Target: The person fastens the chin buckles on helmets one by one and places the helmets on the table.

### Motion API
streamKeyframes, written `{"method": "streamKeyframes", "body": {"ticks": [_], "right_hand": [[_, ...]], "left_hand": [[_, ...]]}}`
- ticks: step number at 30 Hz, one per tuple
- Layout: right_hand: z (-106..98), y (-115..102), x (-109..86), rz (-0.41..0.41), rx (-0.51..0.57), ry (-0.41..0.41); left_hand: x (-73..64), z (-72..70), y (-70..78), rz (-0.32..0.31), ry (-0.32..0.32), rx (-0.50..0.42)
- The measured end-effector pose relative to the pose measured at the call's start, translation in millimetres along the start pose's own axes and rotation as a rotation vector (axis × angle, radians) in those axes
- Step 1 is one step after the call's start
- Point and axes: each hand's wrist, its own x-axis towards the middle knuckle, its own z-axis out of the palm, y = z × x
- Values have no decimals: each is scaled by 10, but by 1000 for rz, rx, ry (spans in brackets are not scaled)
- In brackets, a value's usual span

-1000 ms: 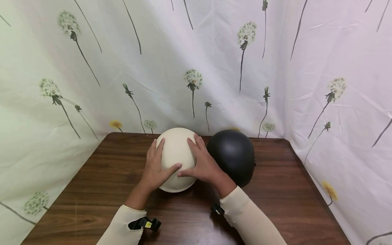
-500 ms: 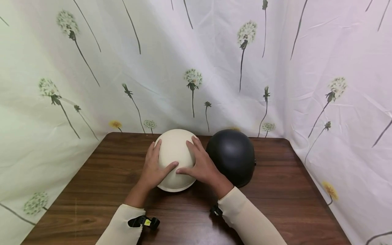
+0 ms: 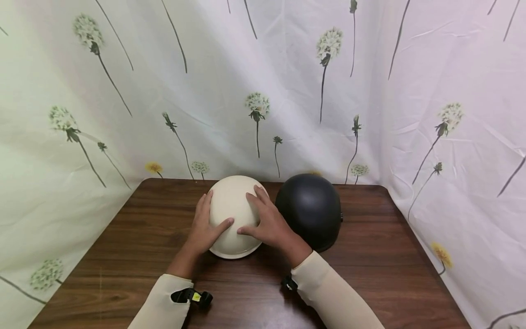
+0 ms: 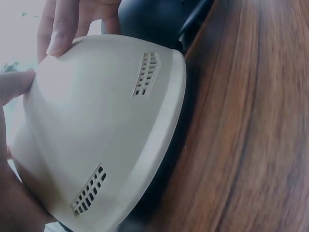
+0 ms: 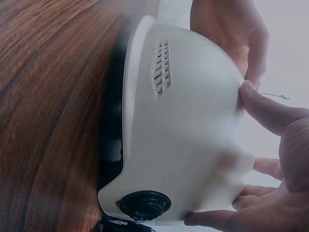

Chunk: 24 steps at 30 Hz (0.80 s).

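A cream-coloured helmet (image 3: 230,201) sits dome up at the back middle of the table. My left hand (image 3: 203,232) holds its left side, thumb across the near face. On the other side my right hand (image 3: 271,225) grips it with spread fingers, its thumb tip (image 3: 243,230) close to the left one. The left wrist view shows two slotted vents (image 4: 146,75) above the rim. A round black knob (image 5: 145,205) on the helmet's side and dark lining (image 5: 111,140) under its rim appear in the right wrist view.
A black helmet (image 3: 310,208) stands just right of the cream one, partly behind my right wrist. Both rest on a dark wooden table (image 3: 382,265). A white curtain (image 3: 213,91) with dandelion prints hangs close behind the table and along its sides.
The cream helmet's top has dropped slightly and come a little nearer me, with both hands still on it. My thumbs have slid a little left. The black helmet stays in place.
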Motion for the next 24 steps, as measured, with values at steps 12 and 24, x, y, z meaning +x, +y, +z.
{"method": "streamKeyframes", "body": {"ticks": [12,24], "right_hand": [[17,4,3,12,-26,-7],[23,15,13,8,-24,-22]], "left_hand": [[39,36,-177,38,-5,-32],[61,69,-249,94,76,-1]]}}
